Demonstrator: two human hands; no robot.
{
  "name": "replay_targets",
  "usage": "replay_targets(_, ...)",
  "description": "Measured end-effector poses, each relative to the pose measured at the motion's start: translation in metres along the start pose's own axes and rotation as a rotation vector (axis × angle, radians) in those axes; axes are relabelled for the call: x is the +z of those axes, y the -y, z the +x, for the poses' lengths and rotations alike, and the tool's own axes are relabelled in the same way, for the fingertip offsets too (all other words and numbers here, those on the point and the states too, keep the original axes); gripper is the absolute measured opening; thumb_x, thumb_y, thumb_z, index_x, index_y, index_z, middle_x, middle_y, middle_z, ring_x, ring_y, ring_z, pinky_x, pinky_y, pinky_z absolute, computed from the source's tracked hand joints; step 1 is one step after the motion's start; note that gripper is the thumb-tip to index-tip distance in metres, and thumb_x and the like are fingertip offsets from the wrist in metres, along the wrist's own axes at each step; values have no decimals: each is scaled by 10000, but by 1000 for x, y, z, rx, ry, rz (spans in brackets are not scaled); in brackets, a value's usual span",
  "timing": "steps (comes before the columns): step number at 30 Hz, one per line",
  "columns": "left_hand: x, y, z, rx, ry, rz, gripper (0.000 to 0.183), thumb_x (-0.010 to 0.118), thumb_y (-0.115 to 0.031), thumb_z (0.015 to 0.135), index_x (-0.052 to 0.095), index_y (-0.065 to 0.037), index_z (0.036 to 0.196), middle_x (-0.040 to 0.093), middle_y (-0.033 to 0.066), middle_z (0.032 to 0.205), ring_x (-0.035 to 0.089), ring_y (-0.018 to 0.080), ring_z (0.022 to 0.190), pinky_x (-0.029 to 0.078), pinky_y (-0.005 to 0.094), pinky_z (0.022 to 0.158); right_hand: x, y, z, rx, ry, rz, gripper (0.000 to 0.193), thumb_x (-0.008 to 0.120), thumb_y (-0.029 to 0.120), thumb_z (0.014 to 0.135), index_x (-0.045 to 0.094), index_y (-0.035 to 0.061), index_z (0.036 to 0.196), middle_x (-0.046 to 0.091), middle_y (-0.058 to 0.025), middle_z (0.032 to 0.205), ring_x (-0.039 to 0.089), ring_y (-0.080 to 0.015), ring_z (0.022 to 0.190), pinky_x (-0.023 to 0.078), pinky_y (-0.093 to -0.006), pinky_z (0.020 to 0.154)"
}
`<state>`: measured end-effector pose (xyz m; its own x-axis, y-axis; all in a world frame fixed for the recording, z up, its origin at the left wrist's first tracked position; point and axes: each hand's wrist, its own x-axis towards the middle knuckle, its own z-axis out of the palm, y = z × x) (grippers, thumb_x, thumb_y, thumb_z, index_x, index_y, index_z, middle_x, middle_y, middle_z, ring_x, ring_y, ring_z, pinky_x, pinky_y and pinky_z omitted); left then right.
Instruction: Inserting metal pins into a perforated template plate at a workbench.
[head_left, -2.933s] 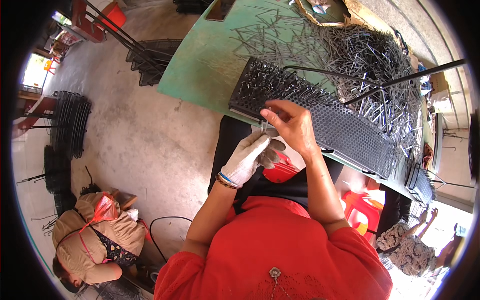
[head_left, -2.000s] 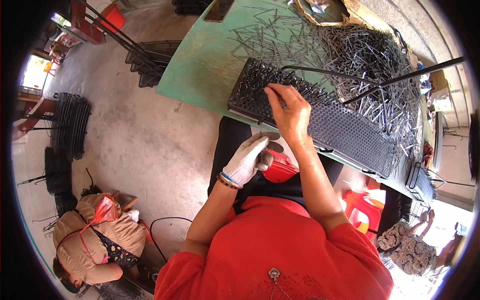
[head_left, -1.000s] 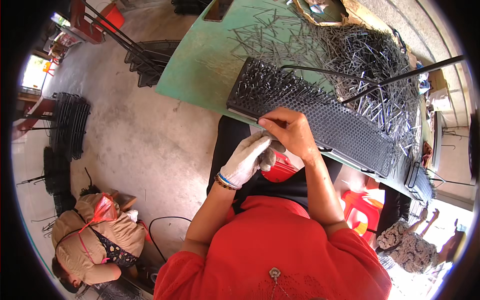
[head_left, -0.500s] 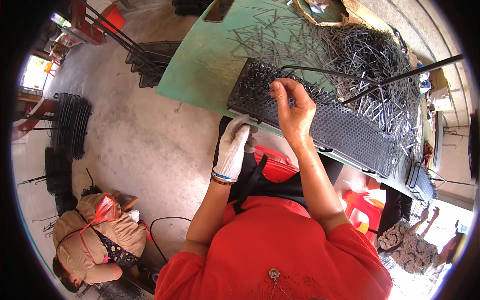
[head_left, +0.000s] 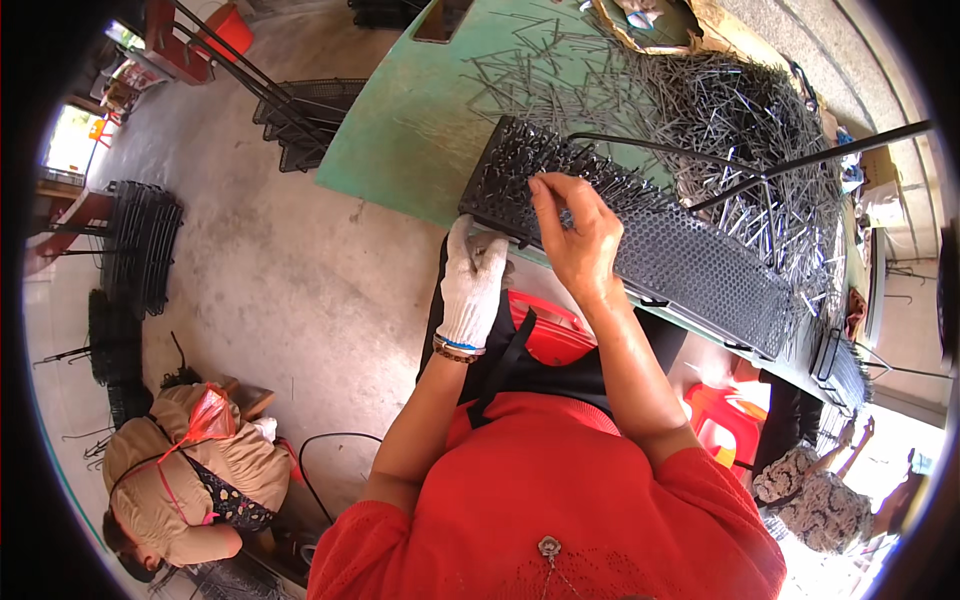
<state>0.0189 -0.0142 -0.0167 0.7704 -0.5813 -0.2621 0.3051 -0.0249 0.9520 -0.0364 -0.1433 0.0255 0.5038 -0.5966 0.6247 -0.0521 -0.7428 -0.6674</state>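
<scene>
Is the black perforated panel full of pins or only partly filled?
Partly filled: pins crowd the left of the panel; bare holes show toward its right.

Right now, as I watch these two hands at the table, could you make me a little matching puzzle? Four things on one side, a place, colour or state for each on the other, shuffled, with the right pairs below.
Things:
1. left hand
2. right hand
3. black perforated panel
4. loose thin rods

Places and states:
A. heaped and scattered on the green table
B. bare, with no covering
C. lying along the table's near edge
D. gloved in white

Right pairs: 1-D, 2-B, 3-C, 4-A.
</scene>
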Motion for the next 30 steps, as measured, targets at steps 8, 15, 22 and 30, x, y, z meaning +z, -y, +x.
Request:
replay_targets(8, -4, 22, 22, 235, -212, 416, 494, 739, -179, 848, 480, -38, 1245, 619, 114, 1043, 637, 202, 735, 546, 340, 680, 0, -10, -5, -59, 173, -147, 150, 733, 62, 818, 707, 21, 961, 634, -102, 957, 654, -269, 801, 536, -339, 702)
replay_targets(15, -2, -2, 26, 707, -435, 812, 496, 649, -87, 841, 500, -103, 1314, 530, 172, 1253, 619, 333, 1016, 535, 396, 840, -16, -10, 5, -34, 290, -38, 209, 679, -5, 802, 707, 32, 1006, 607, -97, 995, 633, -255, 780, 522, -350, 684)
replay_targets(22, -2, 9, 43, 780, -215, 842, 470, 539, -86, 902, 479, -91, 1368, 512, 168, 1362, 580, 367, 1138, 525, 392, 894, -24, -18, -1, -180, 282, -276, 293, 647, -33, 743, 712, 64, 1012, 595, -88, 1035, 602, -250, 767, 508, -373, 726)
replay_targets(30, 0, -1, 47, 724, -170, 821, 424, 539, -109, 934, 491, -71, 1354, 531, 167, 1350, 587, 350, 1137, 517, 369, 909, -22, -16, -7, -78, 228, -268, 320, 630, -40, 785, 704, 70, 1076, 607, -106, 1046, 624, -276, 791, 515, -380, 717)
